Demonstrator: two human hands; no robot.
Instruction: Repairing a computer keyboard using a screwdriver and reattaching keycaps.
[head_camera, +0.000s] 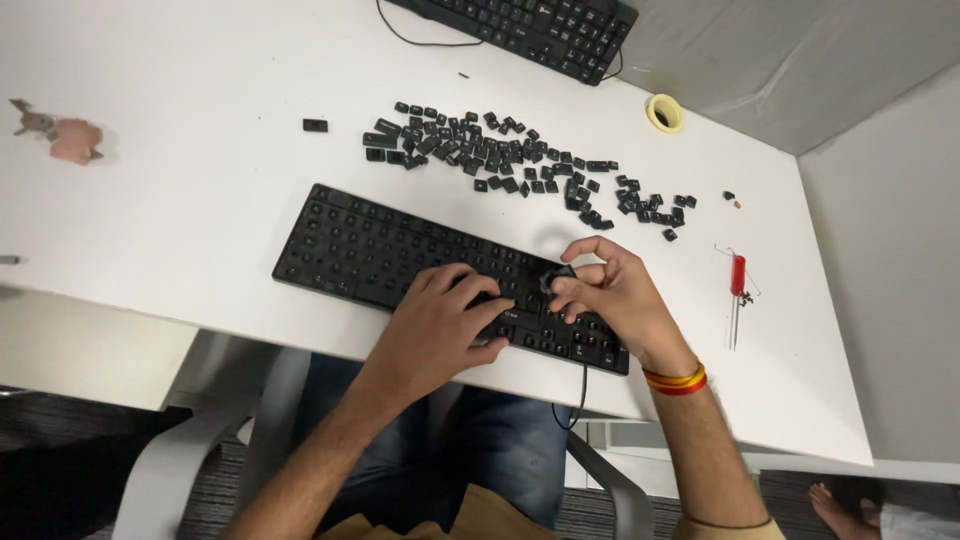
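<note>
Now the right hand (610, 290) pinches a small black keycap (556, 277) over the stripped keyboard (350, 250); light, stiff plastic, best held by its sides. Beside that grip, the left hand (440, 320) presses flat, grasping nothing.

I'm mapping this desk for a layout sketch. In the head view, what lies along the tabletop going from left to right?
Pink scrap → single loose keycap → stripped keyboard → left hand → right hand → tape roll → red-handled tool.
</note>
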